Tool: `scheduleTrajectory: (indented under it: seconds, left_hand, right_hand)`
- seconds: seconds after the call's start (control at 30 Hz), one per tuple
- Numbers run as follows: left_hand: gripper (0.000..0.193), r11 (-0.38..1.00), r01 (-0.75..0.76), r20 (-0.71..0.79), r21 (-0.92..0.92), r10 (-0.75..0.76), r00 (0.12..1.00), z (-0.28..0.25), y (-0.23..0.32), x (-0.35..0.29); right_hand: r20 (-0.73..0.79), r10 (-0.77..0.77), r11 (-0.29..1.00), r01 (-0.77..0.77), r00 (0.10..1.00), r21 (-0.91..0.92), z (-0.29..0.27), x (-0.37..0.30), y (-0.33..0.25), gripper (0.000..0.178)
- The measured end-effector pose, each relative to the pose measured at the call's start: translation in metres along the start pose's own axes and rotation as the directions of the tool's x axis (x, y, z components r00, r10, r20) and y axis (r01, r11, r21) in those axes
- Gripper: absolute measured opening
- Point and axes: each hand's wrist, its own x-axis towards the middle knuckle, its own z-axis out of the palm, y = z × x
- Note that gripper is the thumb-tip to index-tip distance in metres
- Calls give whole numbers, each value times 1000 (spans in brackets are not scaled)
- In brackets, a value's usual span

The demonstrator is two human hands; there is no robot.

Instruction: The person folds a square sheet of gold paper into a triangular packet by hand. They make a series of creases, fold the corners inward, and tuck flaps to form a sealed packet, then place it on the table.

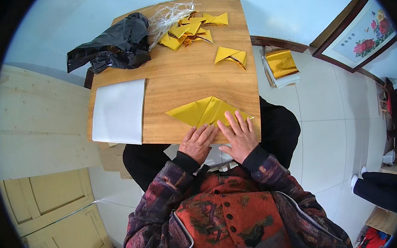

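A sheet of gold foil paper (197, 110), folded into a wide shape with pointed ends and creased near its middle, lies flat at the near edge of the wooden table. My left hand (196, 143) rests on its near edge, fingers stretched out and close together. To the right, my right hand (239, 134) lies flat on the paper's right half with its fingers spread, hiding part of it. Neither hand grips anything. Farther back on the right sits a single folded gold paper piece (231, 57).
On the wooden table (181, 79), a pile of folded gold pieces (187, 30) lies at the back beside clear stringy plastic (168, 18) and a black plastic bag (121, 44). A white folded sheet (119, 112) lies at left. Gold foil sheets (282, 64) top a stack beyond the right edge.
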Motion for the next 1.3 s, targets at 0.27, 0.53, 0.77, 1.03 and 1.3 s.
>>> scheduleTrajectory:
  seconds: [0.27, 0.53, 0.77, 1.03, 1.3]
  left_hand:
    - [60, 1000, -27, -111, 8, 28, 993, -7, -10, -7]
    - [68, 994, 99, -122, -38, -102, 987, -9, 24, -7]
    - [80, 993, 74, -41, 95, -71, 997, 1, 12, -20]
    - [76, 982, 107, -30, 153, -104, 994, 10, 11, -22]
    - [80, 987, 131, -35, 92, -128, 991, 14, 10, -22]
  right_hand:
    - [76, -54, 999, 54, 996, 2, -12, 0, 7, 84]
    - [119, -60, 996, 67, 991, -56, -10, 3, 0, 86]
    - [90, -85, 995, 89, 992, -39, -14, 1, 3, 89]
    - [101, -41, 999, 43, 994, -18, -28, -9, 24, 91]
    - [44, 140, 986, -135, 989, -96, -41, -32, 56, 93]
